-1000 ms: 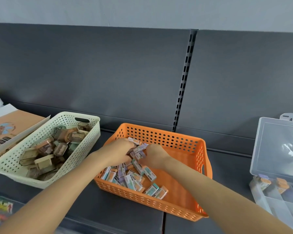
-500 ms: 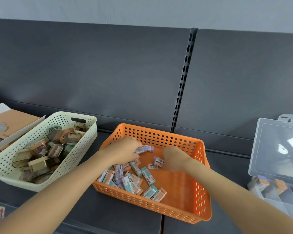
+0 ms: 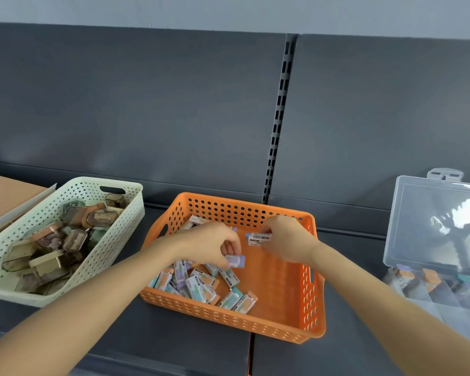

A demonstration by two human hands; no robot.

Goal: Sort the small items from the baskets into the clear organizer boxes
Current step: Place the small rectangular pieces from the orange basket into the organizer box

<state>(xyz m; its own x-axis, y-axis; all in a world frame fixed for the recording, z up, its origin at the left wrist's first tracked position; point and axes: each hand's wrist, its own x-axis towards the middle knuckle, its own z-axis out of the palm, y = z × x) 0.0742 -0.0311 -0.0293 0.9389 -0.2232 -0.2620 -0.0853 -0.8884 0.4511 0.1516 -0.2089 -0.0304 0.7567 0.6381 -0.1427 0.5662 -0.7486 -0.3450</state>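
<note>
My left hand (image 3: 206, 244) is curled over the orange perforated plastic basket (image 3: 228, 318), and its thumb and fingertips pinch a small purple-sleeved eraser (image 3: 235, 260) just above the basket floor. My right hand (image 3: 285, 240) hangs at two o'clock from the left one, near the basket's far wall. Its fingers are bent round a second small eraser with a white barcode label (image 3: 259, 238), which sticks out toward nine o'clock, a purple end showing. The two hands are close but apart.

Below the left hand, in the basket's seven o'clock corner, lies a loose heap of small erasers in purple, teal and orange sleeves (image 3: 201, 286), lying every which way. The basket's right half is bare orange floor.

At nine o'clock from this basket stands a cream perforated plastic basket (image 3: 114, 240), just beside it but not touching, filled with brown and clear little cases (image 3: 73, 232); I cannot tell what they are. Beyond it, at the ten o'clock edge, is the corner of a brown cardboard box (image 3: 3, 196).

At three o'clock, well apart from the orange basket, sits the clear plastic organizer box (image 3: 432, 302), its lid (image 3: 434, 221) raised and leaning back. A few orange, purple and teal pieces lie in its nearest rear compartments.

All of it rests on a dark grey shelf (image 3: 174, 348), with a grey back panel and slotted upright (image 3: 278, 118) at twelve o'clock.
</note>
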